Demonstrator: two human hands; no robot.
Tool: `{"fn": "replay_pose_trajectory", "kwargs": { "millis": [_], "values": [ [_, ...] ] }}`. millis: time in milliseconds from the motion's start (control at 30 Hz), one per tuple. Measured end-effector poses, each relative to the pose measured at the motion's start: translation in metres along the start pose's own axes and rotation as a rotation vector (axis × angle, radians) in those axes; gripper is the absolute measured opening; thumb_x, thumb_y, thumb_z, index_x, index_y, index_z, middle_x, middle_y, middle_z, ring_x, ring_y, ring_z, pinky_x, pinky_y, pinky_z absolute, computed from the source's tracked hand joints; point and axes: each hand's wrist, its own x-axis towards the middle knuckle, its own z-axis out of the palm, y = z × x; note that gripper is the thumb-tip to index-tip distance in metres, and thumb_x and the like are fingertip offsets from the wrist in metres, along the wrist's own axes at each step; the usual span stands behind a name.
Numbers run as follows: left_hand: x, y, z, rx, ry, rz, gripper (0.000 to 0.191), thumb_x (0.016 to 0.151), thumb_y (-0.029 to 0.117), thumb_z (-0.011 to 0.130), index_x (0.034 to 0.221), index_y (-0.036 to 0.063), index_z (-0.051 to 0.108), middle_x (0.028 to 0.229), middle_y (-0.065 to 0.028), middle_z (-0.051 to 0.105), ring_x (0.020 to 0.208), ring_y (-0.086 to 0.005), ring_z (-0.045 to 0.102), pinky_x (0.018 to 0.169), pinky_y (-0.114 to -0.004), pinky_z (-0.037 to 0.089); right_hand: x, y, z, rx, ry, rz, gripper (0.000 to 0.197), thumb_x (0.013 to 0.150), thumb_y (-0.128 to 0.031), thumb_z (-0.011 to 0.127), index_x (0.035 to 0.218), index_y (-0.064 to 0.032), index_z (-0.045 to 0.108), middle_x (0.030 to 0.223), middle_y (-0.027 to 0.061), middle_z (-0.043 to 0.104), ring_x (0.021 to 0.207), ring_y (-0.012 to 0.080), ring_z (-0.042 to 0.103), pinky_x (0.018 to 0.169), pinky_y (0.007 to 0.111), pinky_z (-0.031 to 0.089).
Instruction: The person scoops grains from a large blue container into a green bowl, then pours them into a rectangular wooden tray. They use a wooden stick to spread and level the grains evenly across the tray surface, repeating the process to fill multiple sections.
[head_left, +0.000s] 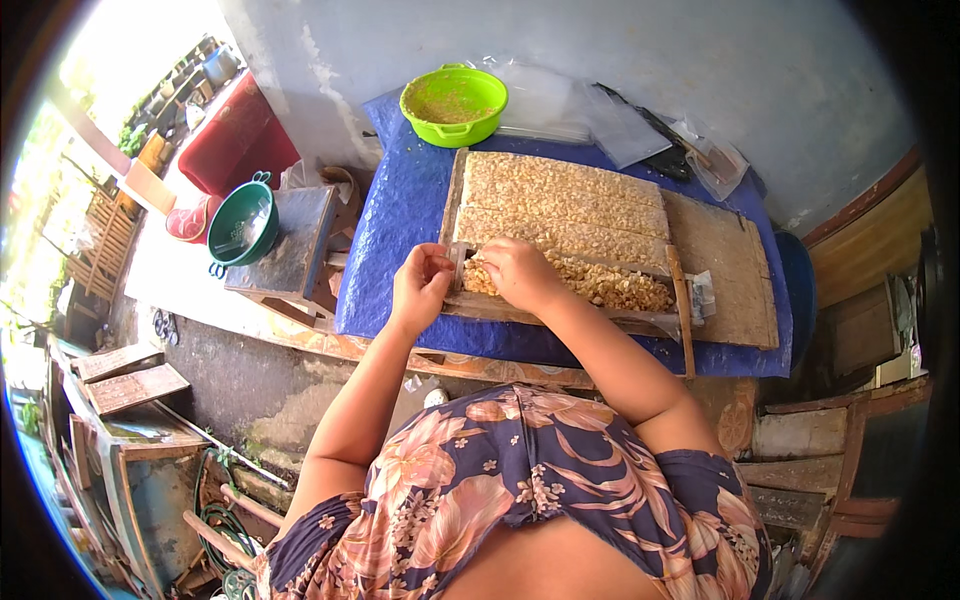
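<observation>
My left hand (424, 289) is at the left end of a wooden frame (495, 309), its fingers curled beside the frame's corner; whether it grips anything is unclear. My right hand (517, 271) reaches into the frame, fingertips down on loose, crumbly soybean-like pieces (615, 283) at its left end. Behind this row, flat, pressed slabs of the same pale pieces (562, 187) lie on a wooden board (724, 270). A wooden stick (680, 307) lies across the right end of the frame, beside a scrap of clear plastic (703, 294).
A lime-green basin (454, 105) with residue stands at the back of the blue-covered table (382, 240). Clear plastic sheets (626, 131) and a dark-bladed tool (660, 135) lie behind the board. A green colander (244, 223) rests on a low side table (289, 240) at left.
</observation>
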Motion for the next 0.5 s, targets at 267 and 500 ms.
{"fn": "replay_pose_trajectory", "kwargs": {
  "millis": [267, 500],
  "values": [
    [-0.022, -0.002, -0.008, 0.649, -0.007, 0.398, 0.023, 0.072, 0.007, 0.063, 0.094, 0.0089, 0.068, 0.096, -0.0111, 0.061, 0.089, -0.0276, 0.059, 0.078, -0.034, 0.048, 0.008, -0.016, -0.018, -0.323, -0.116, 0.048, 0.008, 0.077, -0.010, 0.057, 0.077, -0.0052, 0.064, 0.085, 0.0097, 0.060, 0.089, 0.0292, 0.056, 0.081, 0.041, 0.046],
    [-0.027, 0.001, -0.006, 0.584, -0.085, 0.362, 0.027, 0.069, 0.011, 0.066, 0.096, 0.0091, 0.067, 0.099, -0.0117, 0.057, 0.094, -0.0301, 0.056, 0.084, -0.038, 0.045, 0.005, -0.028, -0.022, -0.231, -0.088, 0.005, 0.019, 0.074, -0.009, 0.057, 0.092, -0.0070, 0.063, 0.097, 0.0105, 0.060, 0.095, 0.0299, 0.055, 0.084, 0.042, 0.045]
  ]
}}
